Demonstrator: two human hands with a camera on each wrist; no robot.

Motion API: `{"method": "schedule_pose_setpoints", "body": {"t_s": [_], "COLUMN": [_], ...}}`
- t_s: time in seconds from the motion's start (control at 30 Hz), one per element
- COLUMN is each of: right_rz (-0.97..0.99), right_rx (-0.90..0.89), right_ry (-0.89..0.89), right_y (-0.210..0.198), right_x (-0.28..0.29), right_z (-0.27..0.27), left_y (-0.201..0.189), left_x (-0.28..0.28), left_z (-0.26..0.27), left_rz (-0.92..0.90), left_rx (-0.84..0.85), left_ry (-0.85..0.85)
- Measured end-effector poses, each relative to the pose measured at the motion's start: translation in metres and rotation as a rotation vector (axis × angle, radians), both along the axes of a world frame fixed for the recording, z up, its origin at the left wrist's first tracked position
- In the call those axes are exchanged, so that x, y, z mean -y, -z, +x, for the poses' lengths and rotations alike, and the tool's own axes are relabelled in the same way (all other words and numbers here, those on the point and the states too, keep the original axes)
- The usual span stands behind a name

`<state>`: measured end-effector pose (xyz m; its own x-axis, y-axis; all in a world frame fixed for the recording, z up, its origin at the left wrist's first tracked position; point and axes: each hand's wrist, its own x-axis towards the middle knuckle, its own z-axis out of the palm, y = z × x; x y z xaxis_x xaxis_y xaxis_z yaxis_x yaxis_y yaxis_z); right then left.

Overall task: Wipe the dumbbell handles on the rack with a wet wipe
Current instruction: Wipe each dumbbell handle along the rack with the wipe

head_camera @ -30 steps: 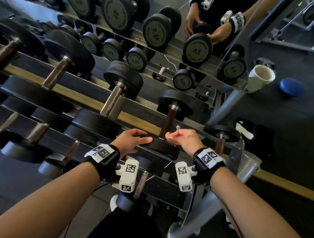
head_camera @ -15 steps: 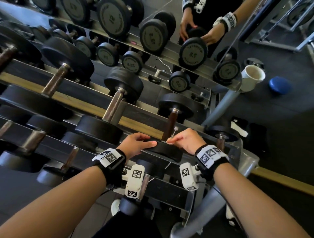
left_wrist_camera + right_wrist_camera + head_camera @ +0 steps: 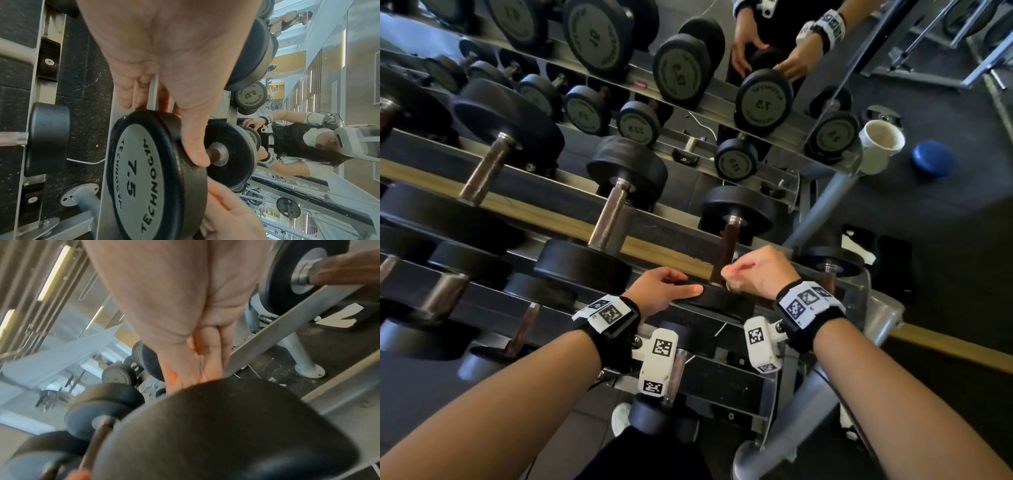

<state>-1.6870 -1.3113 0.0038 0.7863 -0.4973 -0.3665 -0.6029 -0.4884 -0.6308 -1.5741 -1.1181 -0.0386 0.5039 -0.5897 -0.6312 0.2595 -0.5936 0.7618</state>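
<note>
A black 7.5 dumbbell [image 3: 722, 303] lies on the rack's top tier with its dark handle [image 3: 726, 246] pointing away from me. My left hand [image 3: 664, 291] holds the near head [image 3: 144, 178]: the thumb lies over the rim toward the handle [image 3: 212, 153], and the fingers [image 3: 131, 97] reach behind. My right hand [image 3: 756, 270] hovers at the handle's near end with its fingers curled tightly into the palm [image 3: 205, 353], just above the near head [image 3: 226, 426]. No wet wipe shows in any view.
Several larger dumbbells [image 3: 609, 212] sit to the left on the grey rack rail [image 3: 571, 185], and a smaller one [image 3: 828, 267] sits to the right. A mirror behind repeats the rack and my hands. A white cup [image 3: 880, 144] and a blue ball [image 3: 933, 159] are at the right.
My right hand dipped toward the near head, then rose back beside the handle's base. The left hand has stayed on the near head.
</note>
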Motion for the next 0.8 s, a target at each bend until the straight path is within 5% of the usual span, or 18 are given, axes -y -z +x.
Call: {"method": "schedule_pose_setpoints", "body": {"t_s": [0.13,0.8], "right_rz": [-0.095,0.072], "right_rx": [0.27,0.057], "right_ry": [0.26,-0.02], "right_y": [0.005,0.018], "right_x": [0.006,-0.002], "right_z": [0.007,-0.015], "left_y": [0.002,-0.012], "left_x": [-0.001,0.002], "left_z": [0.0,-0.011], "left_rz": [-0.003,-0.028], "left_rx": [-0.021,0.041], "left_ry": [-0.008,-0.099]}}
